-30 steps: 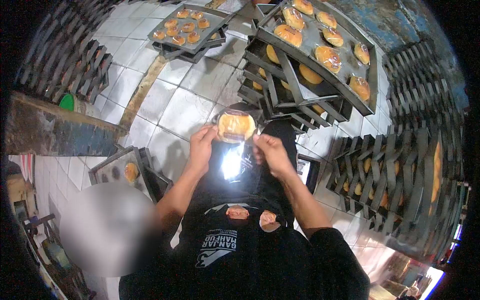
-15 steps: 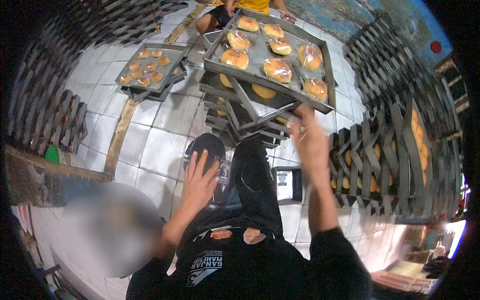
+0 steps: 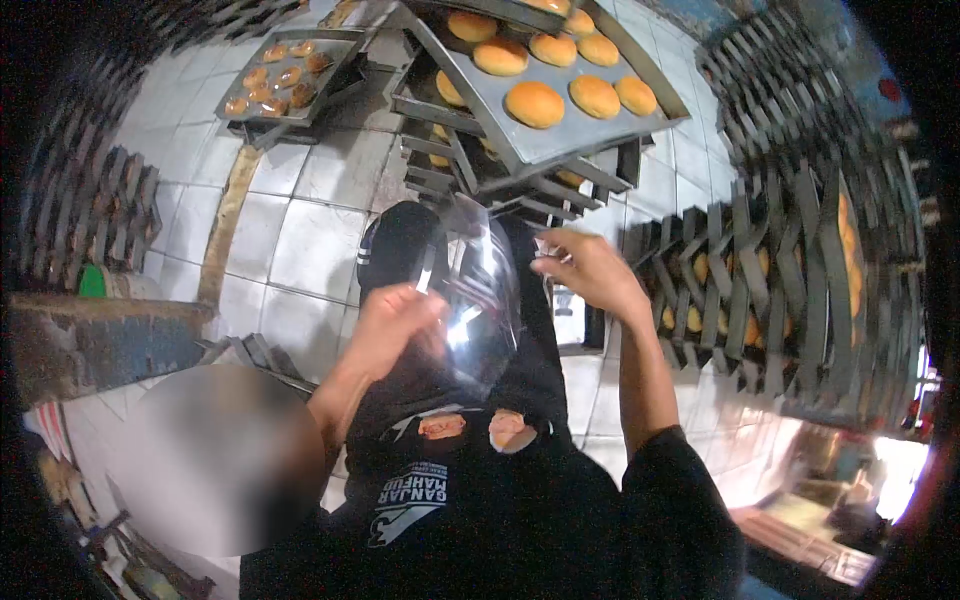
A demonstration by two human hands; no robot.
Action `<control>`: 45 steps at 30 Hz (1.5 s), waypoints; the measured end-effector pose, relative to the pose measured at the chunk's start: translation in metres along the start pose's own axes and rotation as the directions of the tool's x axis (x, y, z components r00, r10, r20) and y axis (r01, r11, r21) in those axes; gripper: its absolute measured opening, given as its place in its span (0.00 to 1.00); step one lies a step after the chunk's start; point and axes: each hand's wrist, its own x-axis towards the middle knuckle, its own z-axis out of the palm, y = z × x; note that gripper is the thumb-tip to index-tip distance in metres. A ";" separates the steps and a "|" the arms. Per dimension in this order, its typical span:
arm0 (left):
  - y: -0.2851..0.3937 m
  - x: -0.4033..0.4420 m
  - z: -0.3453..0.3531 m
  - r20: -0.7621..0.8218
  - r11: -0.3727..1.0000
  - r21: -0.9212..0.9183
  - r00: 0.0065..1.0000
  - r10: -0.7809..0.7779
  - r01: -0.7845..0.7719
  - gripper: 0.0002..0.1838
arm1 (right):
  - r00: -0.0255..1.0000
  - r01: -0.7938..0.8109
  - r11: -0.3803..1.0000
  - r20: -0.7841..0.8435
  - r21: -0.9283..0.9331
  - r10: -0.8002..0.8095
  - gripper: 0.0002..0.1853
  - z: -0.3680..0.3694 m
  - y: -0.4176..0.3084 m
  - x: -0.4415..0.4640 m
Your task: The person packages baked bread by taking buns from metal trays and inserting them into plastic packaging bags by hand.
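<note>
Over my lap a clear plastic bag [image 3: 475, 300] hangs between my hands. My left hand [image 3: 400, 318] is closed on the bag's left side, its fingers slightly blurred. To the right, my right hand [image 3: 590, 268] has thumb and fingers pinched together, with a small shiny bit of plastic showing at the fingertips; whether it belongs to the same bag is unclear. Beyond my knees a metal tray [image 3: 560, 145] of unwrapped round buns [image 3: 535, 104] lies askew on a stack of trays.
A tray [image 3: 235, 112] of wrapped buns stands on the floor at the upper left. Stacked trays with buns [image 3: 745, 300] rise at the right, more stacks at the far left. A blurred round area covers the lower left. A green object [image 3: 92, 281] sits left.
The wrapped bun and the tray of wrapped buns before me are out of their earlier places; a tray of unwrapped buns now tops the stack. Both hands have come together around a clear bag.
</note>
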 end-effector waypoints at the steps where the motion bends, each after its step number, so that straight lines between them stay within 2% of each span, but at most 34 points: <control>1: 0.002 0.002 -0.005 -0.089 0.994 -0.047 0.991 0.096 -0.100 0.10 | 0.977 0.112 0.814 -0.087 -0.570 -0.195 0.17 -0.010 0.012 0.014; 2: 0.007 0.005 -0.009 -0.159 0.989 -0.068 0.980 0.120 -0.132 0.09 | 0.987 0.001 0.964 -0.155 -0.266 -0.043 0.19 -0.030 0.002 0.039; 3: 0.008 0.007 -0.012 -0.196 0.983 -0.128 0.975 0.105 -0.131 0.09 | 0.977 -0.077 0.997 -0.203 -0.016 0.072 0.21 -0.048 -0.006 0.066; 4: 0.010 0.013 -0.015 -0.225 0.974 -0.182 0.970 0.093 -0.136 0.09 | 0.954 -0.138 0.962 -0.230 0.236 0.193 0.23 -0.065 -0.006 0.097; 6: -0.001 0.017 -0.021 -0.222 0.955 -0.269 0.973 0.064 -0.124 0.10 | 0.963 0.040 0.999 -0.267 0.009 -0.036 0.27 -0.067 0.043 0.172; 8: -0.002 0.024 -0.028 -0.203 0.927 -0.341 0.975 0.091 -0.158 0.11 | 0.978 0.009 0.966 -0.197 -0.260 -0.062 0.30 -0.049 0.083 0.222; 9: -0.002 0.024 -0.033 -0.187 0.911 -0.367 0.975 0.123 -0.185 0.11 | 0.986 0.013 0.922 -0.146 -0.388 -0.075 0.31 -0.045 0.080 0.242; 11: -0.005 0.020 -0.037 -0.229 0.897 -0.386 0.964 0.133 -0.215 0.13 | 0.993 -0.071 0.906 -0.113 -0.417 0.026 0.35 -0.045 0.072 0.240; 14: -0.011 0.023 -0.038 -0.446 0.929 -0.228 0.879 0.167 -0.292 0.17 | 0.997 -0.003 0.880 -0.066 -0.475 -0.033 0.40 -0.058 0.056 0.215; 15: -0.001 0.023 -0.038 -0.424 0.907 -0.276 0.887 0.183 -0.319 0.18 | 0.996 0.025 0.870 -0.059 -0.492 -0.062 0.41 -0.060 0.054 0.201; 18: 0.013 0.038 -0.043 -0.421 0.839 -0.378 0.880 0.221 -0.391 0.15 | 0.984 -0.147 0.986 0.094 -0.076 0.154 0.34 -0.064 0.042 0.170; 19: 0.020 0.045 -0.044 -0.425 0.831 -0.398 0.881 0.210 -0.390 0.15 | 0.977 -0.194 0.972 0.064 -0.131 0.203 0.32 -0.074 0.026 0.160; 20: 0.028 0.051 -0.045 -0.439 0.814 -0.419 0.875 0.206 -0.402 0.14 | 0.986 -0.132 0.988 -0.092 0.086 0.140 0.32 -0.074 0.010 0.151; 22: 0.033 0.058 -0.047 -0.457 0.772 -0.479 0.870 0.185 -0.417 0.13 | 0.910 0.099 0.882 -0.401 0.461 0.108 0.33 -0.065 -0.024 0.116; 24: 0.030 0.079 -0.054 -0.451 0.728 -0.541 0.876 0.172 -0.422 0.12 | 0.951 0.063 0.684 -0.252 0.727 0.180 0.36 -0.052 -0.079 0.077; 25: 0.034 0.088 -0.054 -0.469 0.777 -0.496 0.873 0.135 -0.387 0.13 | 0.953 -0.038 0.670 -0.175 0.741 0.247 0.31 -0.039 -0.108 0.059; 26: 0.030 0.101 -0.055 -0.462 0.772 -0.523 0.881 0.097 -0.360 0.13 | 0.963 -0.027 0.844 -0.213 0.536 0.166 0.27 -0.014 -0.118 0.044; 27: 0.025 0.115 -0.054 -0.454 0.767 -0.550 0.889 0.058 -0.330 0.13 | 0.934 0.243 0.909 -0.335 0.340 -0.125 0.27 0.012 -0.117 0.039; 28: 0.024 0.124 -0.050 -0.446 0.760 -0.577 0.895 0.015 -0.300 0.14 | 0.825 0.485 0.868 -0.384 0.107 -0.414 0.28 0.034 -0.106 0.038; 29: 0.043 0.106 -0.023 -0.449 0.849 -0.423 0.887 0.106 -0.316 0.16 | 0.792 0.502 0.865 -0.403 0.001 -0.459 0.27 0.046 -0.088 0.042; 31: 0.052 0.098 0.000 -0.342 0.780 -0.562 0.936 0.083 -0.275 0.15 | 0.733 0.509 0.837 -0.409 -0.200 -0.543 0.26 0.064 -0.059 0.043; 32: 0.053 0.097 0.004 -0.290 0.736 -0.627 0.953 0.084 -0.255 0.16 | 0.745 0.455 0.882 -0.491 -0.119 -0.451 0.24 0.066 -0.061 0.041; 33: 0.052 0.096 0.003 -0.238 0.778 -0.548 0.949 0.206 -0.306 0.17 | 0.697 0.505 0.852 -0.516 -0.141 -0.498 0.24 0.064 -0.064 0.043; 34: 0.051 0.090 0.004 -0.237 0.766 -0.575 0.954 0.181 -0.288 0.17 | 0.647 0.547 0.822 -0.541 -0.162 -0.537 0.24 0.062 -0.069 0.044; 36: 0.068 0.063 0.025 -0.213 0.750 -0.622 0.971 0.113 -0.223 0.20 | 0.697 0.463 0.857 -0.505 -0.227 -0.510 0.24 0.056 -0.094 0.047; 37: 0.060 0.061 0.022 -0.220 0.763 -0.591 0.962 0.162 -0.263 0.22 | 0.719 0.417 0.871 -0.491 -0.260 -0.491 0.24 0.057 -0.103 0.049; 38: 0.056 0.064 0.014 -0.185 0.737 -0.630 0.969 0.161 -0.243 0.21 | 0.778 0.378 0.895 -0.443 -0.236 -0.445 0.27 0.064 -0.108 0.050; 40: 0.044 0.064 -0.021 -0.135 0.685 -0.697 0.977 0.166 -0.213 0.21 | 0.847 0.414 0.910 -0.372 0.010 -0.381 0.30 0.089 -0.125 0.045; 41: 0.035 0.065 -0.045 0.011 0.695 -0.694 0.963 0.269 -0.186 0.21 | 0.841 0.419 0.908 -0.370 -0.017 -0.395 0.30 0.105 -0.122 0.046; 42: 0.042 0.056 -0.028 -0.139 0.713 -0.646 0.960 0.243 -0.274 0.23 | 0.835 0.425 0.904 -0.366 -0.047 -0.411 0.30 0.122 -0.117 0.049; 44: 0.036 0.042 0.027 -0.420 0.745 -0.517 0.884 0.208 -0.421 0.25 | 0.834 0.416 0.905 -0.359 -0.093 -0.420 0.28 0.128 -0.113 0.055; 45: 0.023 0.042 0.033 -0.466 0.815 -0.375 0.850 0.246 -0.441 0.26 | 0.841 0.407 0.907 -0.345 -0.104 -0.417 0.27 0.111 -0.116 0.056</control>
